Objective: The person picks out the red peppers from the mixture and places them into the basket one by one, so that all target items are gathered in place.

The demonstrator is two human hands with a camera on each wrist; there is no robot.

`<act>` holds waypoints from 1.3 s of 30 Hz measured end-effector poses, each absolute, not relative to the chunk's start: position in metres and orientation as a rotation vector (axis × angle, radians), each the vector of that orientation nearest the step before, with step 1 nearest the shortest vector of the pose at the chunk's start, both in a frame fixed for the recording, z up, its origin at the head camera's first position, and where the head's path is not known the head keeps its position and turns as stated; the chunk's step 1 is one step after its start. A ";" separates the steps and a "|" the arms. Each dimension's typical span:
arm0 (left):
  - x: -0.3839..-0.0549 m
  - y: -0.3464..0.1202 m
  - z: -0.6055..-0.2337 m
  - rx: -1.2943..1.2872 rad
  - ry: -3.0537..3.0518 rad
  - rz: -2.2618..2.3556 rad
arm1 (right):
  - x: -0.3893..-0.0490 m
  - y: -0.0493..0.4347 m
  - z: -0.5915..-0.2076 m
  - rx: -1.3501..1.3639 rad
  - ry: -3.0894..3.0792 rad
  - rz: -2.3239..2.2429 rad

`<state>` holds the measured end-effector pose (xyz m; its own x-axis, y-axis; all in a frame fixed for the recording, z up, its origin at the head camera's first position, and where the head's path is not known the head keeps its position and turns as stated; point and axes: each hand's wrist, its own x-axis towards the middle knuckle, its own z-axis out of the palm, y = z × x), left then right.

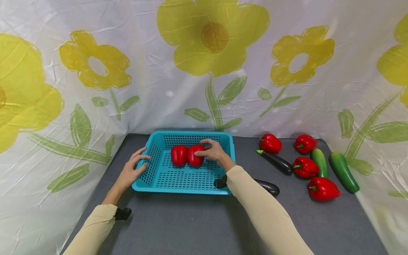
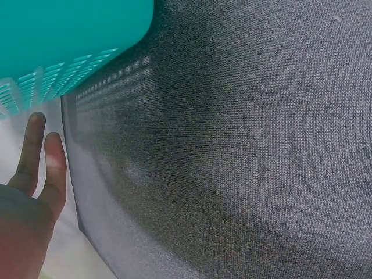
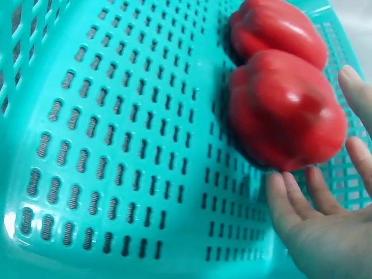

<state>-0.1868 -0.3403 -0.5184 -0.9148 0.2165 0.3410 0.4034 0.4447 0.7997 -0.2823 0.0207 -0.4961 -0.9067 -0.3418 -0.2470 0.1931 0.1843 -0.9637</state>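
From the head view I watch two bare hands at work over a blue basket [image 1: 181, 180]. The right hand [image 1: 215, 152] is inside it, at the right-hand one of two red peppers [image 1: 179, 156] that lie side by side on its floor, toward the far wall. Its fingers [image 3: 319, 195] are spread and slightly bent around that pepper; the right wrist view shows me fingertips right at its lower end, one finger standing off its side, and I cannot tell whether any of them touches.

The left hand [image 1: 130, 171] is at the basket's left wall, fingers apart and thumb held away from them. In the left wrist view I see two fingers nearly straight, just beside the slotted wall; I cannot tell whether they touch it.

The basket sits toward the far edge of a dark grey bench [image 1: 178, 223], whose top looks woven up close. On its right side I count four more red peppers [image 1: 323, 188], two green cucumbers [image 1: 344, 172] and two eggplants [image 1: 277, 163], the nearer one partly hidden by the right sleeve [image 1: 264, 209]. Both sleeves are cream, each with a black device [image 1: 122, 213] at the wrist. Around the bench I see a wrinkled white sheet [image 1: 149, 95] printed with yellow flowers and green leaves.
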 end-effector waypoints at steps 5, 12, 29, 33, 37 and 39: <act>-0.186 -0.340 -0.519 -0.556 -2.496 -1.478 | -0.280 0.026 -0.485 -0.200 2.149 -1.660; -0.185 -0.339 -0.517 -0.562 -2.494 -1.483 | -0.282 0.037 -0.477 -0.220 2.156 -1.643; -0.185 -0.339 -0.517 -0.555 -2.507 -1.459 | -0.276 0.063 -0.450 -0.342 1.995 -1.908; -0.185 -0.339 -0.517 -0.555 -2.504 -1.466 | -0.271 0.071 -0.445 -0.405 1.976 -1.971; -0.184 -0.338 -0.516 -0.553 -2.506 -1.472 | -0.266 0.079 -0.440 -0.454 1.954 -2.012; -0.184 -0.338 -0.516 -0.551 -2.506 -1.474 | -0.264 0.083 -0.438 -0.462 1.955 -2.018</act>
